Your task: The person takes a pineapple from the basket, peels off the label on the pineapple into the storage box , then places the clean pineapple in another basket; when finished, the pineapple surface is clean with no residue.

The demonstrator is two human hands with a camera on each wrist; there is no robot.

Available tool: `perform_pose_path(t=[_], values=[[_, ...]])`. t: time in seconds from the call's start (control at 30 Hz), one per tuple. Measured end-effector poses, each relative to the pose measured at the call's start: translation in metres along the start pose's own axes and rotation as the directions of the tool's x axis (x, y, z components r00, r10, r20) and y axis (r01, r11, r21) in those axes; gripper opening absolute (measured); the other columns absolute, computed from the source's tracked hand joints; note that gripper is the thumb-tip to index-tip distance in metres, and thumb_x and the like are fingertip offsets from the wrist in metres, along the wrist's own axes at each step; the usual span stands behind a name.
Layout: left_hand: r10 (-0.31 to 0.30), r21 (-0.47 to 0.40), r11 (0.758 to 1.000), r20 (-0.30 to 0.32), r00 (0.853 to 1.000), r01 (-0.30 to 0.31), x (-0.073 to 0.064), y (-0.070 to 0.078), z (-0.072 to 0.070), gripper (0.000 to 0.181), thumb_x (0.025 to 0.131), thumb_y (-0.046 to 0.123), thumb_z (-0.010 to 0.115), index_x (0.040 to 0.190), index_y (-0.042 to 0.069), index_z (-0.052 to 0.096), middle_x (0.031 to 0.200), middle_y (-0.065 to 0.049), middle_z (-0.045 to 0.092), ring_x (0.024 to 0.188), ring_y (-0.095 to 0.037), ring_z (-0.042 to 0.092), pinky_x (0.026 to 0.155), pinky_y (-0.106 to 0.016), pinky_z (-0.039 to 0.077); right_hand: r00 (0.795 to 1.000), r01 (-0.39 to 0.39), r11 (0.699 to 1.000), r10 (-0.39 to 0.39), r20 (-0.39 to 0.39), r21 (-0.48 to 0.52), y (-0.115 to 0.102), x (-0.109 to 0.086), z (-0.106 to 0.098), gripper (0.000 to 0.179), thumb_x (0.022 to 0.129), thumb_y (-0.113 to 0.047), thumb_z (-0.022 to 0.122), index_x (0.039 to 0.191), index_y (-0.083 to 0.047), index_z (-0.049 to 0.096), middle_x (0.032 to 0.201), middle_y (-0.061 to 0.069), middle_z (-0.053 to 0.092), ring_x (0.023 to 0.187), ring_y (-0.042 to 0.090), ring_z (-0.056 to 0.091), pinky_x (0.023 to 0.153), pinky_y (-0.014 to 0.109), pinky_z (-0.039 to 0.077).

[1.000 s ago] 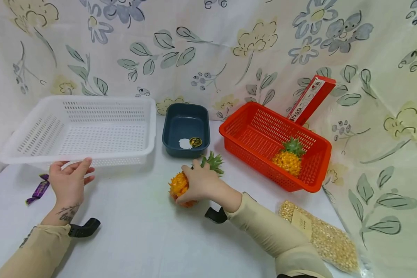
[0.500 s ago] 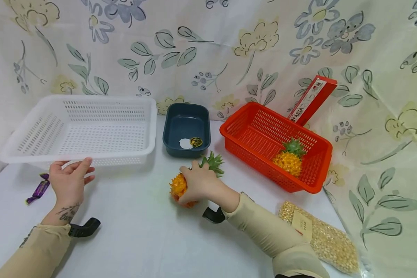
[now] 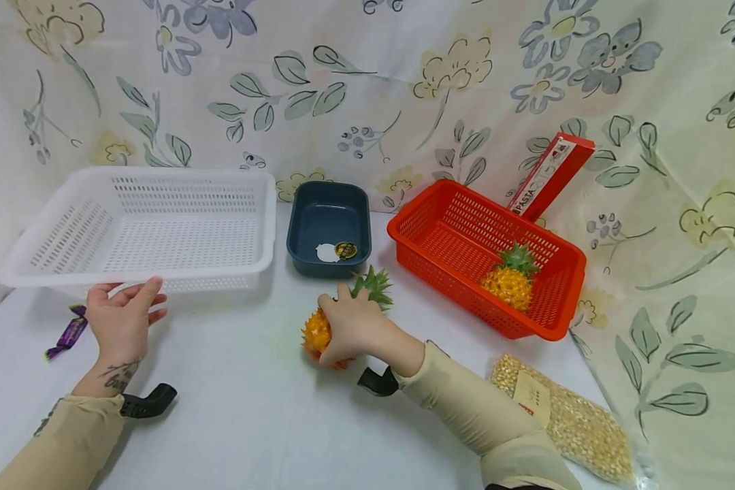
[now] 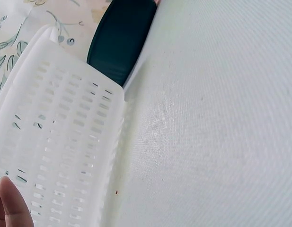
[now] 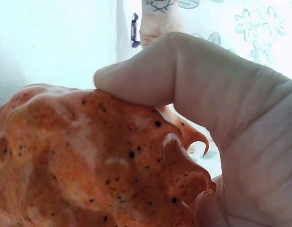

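Note:
My right hand (image 3: pixel 358 325) grips a small orange pineapple (image 3: pixel 316 333) from above, in the middle of the white table. Its green leafy crown (image 3: pixel 375 286) points toward the back right, past my fingers. Up close in the right wrist view, my thumb presses along the bumpy, black-speckled skin of the pineapple (image 5: pixel 65 156). At the left, my left hand (image 3: pixel 121 320) holds the front rim of a white perforated basket (image 3: pixel 190 280), with its thumb at the rim and other fingertips hidden under it. That basket's slotted wall (image 4: pixel 65 132) fills the left side of the left wrist view.
A dark blue tub (image 3: pixel 329 269) with two stickers stands mid-back. To its right, a red basket (image 3: pixel 453 289) contains another pineapple (image 3: pixel 508 286); a red pasta box (image 3: pixel 551 177) leans behind it. A purple wrapped candy (image 3: pixel 69 335) lies left, a bag of kernels (image 3: pixel 578 425) right.
The pineapple has turned and shifted very slightly under my right hand, its crown moving a little to the left. My left hand stays on the white basket.

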State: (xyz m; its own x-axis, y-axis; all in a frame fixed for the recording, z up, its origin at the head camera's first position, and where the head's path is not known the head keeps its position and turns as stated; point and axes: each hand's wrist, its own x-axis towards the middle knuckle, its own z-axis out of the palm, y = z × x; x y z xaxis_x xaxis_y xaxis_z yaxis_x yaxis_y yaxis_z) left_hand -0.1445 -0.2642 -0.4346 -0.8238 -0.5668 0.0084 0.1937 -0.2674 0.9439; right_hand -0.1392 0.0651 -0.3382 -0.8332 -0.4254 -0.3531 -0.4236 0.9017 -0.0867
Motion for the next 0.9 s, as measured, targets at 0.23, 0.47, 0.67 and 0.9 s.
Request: perform_pose_path(t=[0.23, 0.47, 0.67, 0.9], values=[[-0.038, 0.007, 0.999, -0.022, 0.999, 0.038, -0.005, 0.007, 0.005, 0.055, 0.071, 0.01, 0.079, 0.109, 0.014, 0.04, 0.073, -0.001, 0.068, 0.053, -0.011, 0.064, 0.039, -0.026, 0.049, 1.0, 0.001, 1.0, -0.001, -0.003, -0.008, 0.0, -0.005, -0.001, 0.079, 0.062, -0.05, 0.076, 0.128, -0.022, 0.044, 0.116, 0.006, 0.044, 0.099, 0.031, 0.042, 0.067, 0.039, 0.045], [-0.068, -0.015, 0.998, -0.018, 0.997, 0.068, -0.002, 0.006, 0.003, 0.057, 0.068, 0.011, 0.081, 0.109, 0.014, 0.04, 0.073, 0.0, 0.068, 0.053, -0.012, 0.065, 0.039, -0.028, 0.049, 0.999, 0.031, 0.999, -0.031, -0.012, 0.006, 0.0, -0.014, -0.008, 0.073, 0.061, -0.049, 0.077, 0.122, -0.024, 0.046, 0.112, 0.004, 0.044, 0.095, 0.029, 0.041, 0.066, 0.037, 0.042], [-0.092, -0.036, 0.995, -0.036, 0.995, 0.091, -0.013, 0.02, 0.013, 0.053, 0.07, 0.007, 0.079, 0.106, 0.014, 0.04, 0.07, 0.0, 0.067, 0.052, -0.011, 0.064, 0.038, -0.026, 0.048, 0.995, 0.093, 0.995, -0.092, -0.035, 0.034, -0.001, -0.027, -0.022, 0.07, 0.06, -0.047, 0.078, 0.119, -0.026, 0.047, 0.114, 0.003, 0.043, 0.096, 0.027, 0.041, 0.063, 0.033, 0.043], [-0.076, -0.012, 0.997, -0.032, 0.997, 0.075, -0.014, 0.018, 0.012, 0.052, 0.071, 0.01, 0.079, 0.106, 0.015, 0.04, 0.071, 0.001, 0.067, 0.053, -0.01, 0.064, 0.039, -0.025, 0.049, 0.981, 0.151, 0.988, -0.148, -0.125, 0.014, 0.001, -0.047, -0.05, 0.07, 0.059, -0.047, 0.077, 0.119, -0.027, 0.048, 0.116, 0.002, 0.042, 0.095, 0.025, 0.041, 0.062, 0.03, 0.044]])
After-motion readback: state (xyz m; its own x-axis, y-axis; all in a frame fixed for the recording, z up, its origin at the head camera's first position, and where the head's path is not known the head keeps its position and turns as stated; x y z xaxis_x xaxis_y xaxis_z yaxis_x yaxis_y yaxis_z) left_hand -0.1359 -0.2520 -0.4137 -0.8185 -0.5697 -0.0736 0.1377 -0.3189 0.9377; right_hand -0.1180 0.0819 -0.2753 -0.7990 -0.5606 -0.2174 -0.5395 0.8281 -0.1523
